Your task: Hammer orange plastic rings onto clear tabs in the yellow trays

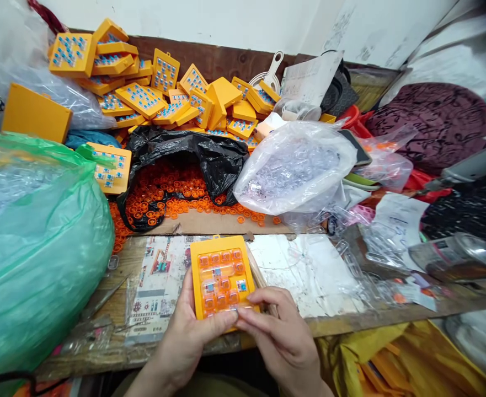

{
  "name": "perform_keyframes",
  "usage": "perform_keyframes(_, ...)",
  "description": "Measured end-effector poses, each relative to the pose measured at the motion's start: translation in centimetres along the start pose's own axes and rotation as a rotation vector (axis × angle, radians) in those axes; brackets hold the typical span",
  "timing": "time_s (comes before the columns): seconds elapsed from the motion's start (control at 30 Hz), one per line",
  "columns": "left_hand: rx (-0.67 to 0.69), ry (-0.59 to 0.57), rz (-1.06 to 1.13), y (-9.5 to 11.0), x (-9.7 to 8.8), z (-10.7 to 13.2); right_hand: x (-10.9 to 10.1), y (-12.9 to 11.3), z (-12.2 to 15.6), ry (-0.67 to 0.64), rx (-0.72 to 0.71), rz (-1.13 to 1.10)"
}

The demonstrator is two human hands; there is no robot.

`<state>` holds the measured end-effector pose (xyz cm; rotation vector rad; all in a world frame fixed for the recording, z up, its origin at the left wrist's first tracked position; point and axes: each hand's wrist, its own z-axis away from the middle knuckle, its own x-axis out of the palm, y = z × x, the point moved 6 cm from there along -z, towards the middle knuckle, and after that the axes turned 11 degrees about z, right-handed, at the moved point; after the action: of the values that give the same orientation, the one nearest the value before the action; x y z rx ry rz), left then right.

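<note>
My left hand (188, 331) is closed round the left side of a yellow plastic panel (197, 275), its thumb across the lower edge. Orange rings (225, 256) sit in rows in the panel's recess, some under clear plastic. A few spots have no ring and show small printed blue-and-white pictures (241, 285). At the lower right corner of the panel, my right hand (279, 331) pinches what looks like a small clear plastic piece (246, 306) between thumb and fingers. Its exact shape is hard to make out.
Behind lies a black bag (176, 138) spilling orange rings (185, 190). A white bag of clear pieces (296, 165) stands to its right, a green bag (48, 264) at left. Yellow panels (139, 99) are heaped at the back. A clear jar (458, 253) lies at right.
</note>
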<state>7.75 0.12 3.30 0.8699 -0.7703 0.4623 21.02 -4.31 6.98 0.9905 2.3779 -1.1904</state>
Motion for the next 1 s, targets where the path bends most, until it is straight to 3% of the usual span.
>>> perform_keyframes(0.1,0.037,0.066,-0.013,-0.1,-0.1,0.2,0.8,1.2,0.9,-0.043,0.258,-0.122)
perform_keyframes(0.27,0.15,0.147,-0.146,0.4,-0.2,0.4,3.2,2.7,2.7,0.002,0.902,-0.738)
perform_keyframes(0.37,0.198,0.201,-0.255,0.5,-0.7,0.5,4.3,2.1,2.8,-0.067,1.025,-0.878)
perform_keyframes(0.5,0.212,0.197,-0.292,0.3,-1.0,0.4,4.2,2.4,3.0,-0.054,1.023,-0.822)
perform_keyframes(0.57,0.185,0.164,-0.222,0.1,-1.0,0.3,4.0,2.7,2.9,-0.129,0.983,-0.739)
perform_keyframes(0.67,0.116,0.148,-0.133,-0.5,-1.1,0.0,2.2,3.8,1.2,-0.271,0.781,-0.441)
perform_keyframes(0.77,0.069,0.168,-0.084,-0.9,-1.6,-0.2,-2.1,5.5,-3.1,-0.128,0.496,0.049)
perform_keyframes(0.87,0.054,0.162,-0.094,-1.2,-2.0,-0.3,-5.1,7.9,-8.9,0.021,0.38,0.282)
perform_keyframes(0.93,0.051,0.132,-0.133,-1.4,-2.2,-0.4,-5.2,9.6,-13.0,0.027,0.325,0.416)
perform_keyframes(1.0,0.049,0.103,-0.173,-1.5,-2.2,-0.5,-3.7,11.5,-16.6,-0.077,0.295,0.519)
